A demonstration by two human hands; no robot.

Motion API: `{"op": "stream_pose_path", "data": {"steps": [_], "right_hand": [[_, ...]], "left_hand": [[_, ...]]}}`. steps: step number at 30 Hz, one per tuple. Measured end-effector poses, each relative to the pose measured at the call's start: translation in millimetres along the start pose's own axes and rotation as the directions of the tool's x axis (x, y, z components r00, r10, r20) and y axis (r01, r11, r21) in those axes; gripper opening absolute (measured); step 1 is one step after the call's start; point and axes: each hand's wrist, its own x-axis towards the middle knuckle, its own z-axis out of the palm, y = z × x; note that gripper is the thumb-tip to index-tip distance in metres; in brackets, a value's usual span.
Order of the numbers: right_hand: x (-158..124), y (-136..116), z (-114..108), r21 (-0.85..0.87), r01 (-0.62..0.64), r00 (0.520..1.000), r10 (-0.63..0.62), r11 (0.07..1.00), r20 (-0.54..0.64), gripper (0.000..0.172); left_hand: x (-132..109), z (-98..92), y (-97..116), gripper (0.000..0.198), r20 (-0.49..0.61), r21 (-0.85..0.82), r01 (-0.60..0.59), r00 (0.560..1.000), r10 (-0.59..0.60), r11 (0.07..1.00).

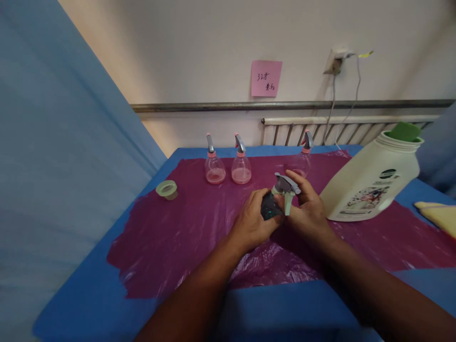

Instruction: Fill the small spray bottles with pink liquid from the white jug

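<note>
A small dark-green spray bottle sits upright between my hands over the purple plastic sheet. My left hand is closed round its body. My right hand is closed on its grey and pale-green trigger head, fingers wrapped over the top. The lower part of the bottle is hidden by my fingers.
Three clear spray bottles with pink liquid stand at the back. A large cream detergent jug with no cap stands at the right. A pale-green cap lies at the left. A yellow cloth lies at the far right.
</note>
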Motion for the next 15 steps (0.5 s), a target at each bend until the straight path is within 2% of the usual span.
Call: {"op": "stream_pose_path", "data": {"steps": [4, 9, 15], "right_hand": [[-1.4, 0.8, 0.9, 0.057, -0.038, 0.999, 0.037, 0.998, 0.028, 0.075], [-3.5, 7.2, 0.1, 0.121, -0.031, 0.995, 0.018, 0.992, 0.1, 0.07], [-2.5, 5.5, -1.0, 0.084, 0.019, 0.994, -0.028, 0.996, 0.11, 0.076]], "left_hand": [[0.5, -1.5, 3.2, 0.074, 0.003, -0.006, 0.011, 1.0, -0.011, 1.0], [0.6, -3.1, 5.9, 0.071, 0.023, 0.002, -0.008, 1.0, 0.008, 1.0], [0.4, -1.9, 3.5, 0.07, 0.025, 0.012, -0.021, 0.999, 0.021, 1.0]]}}
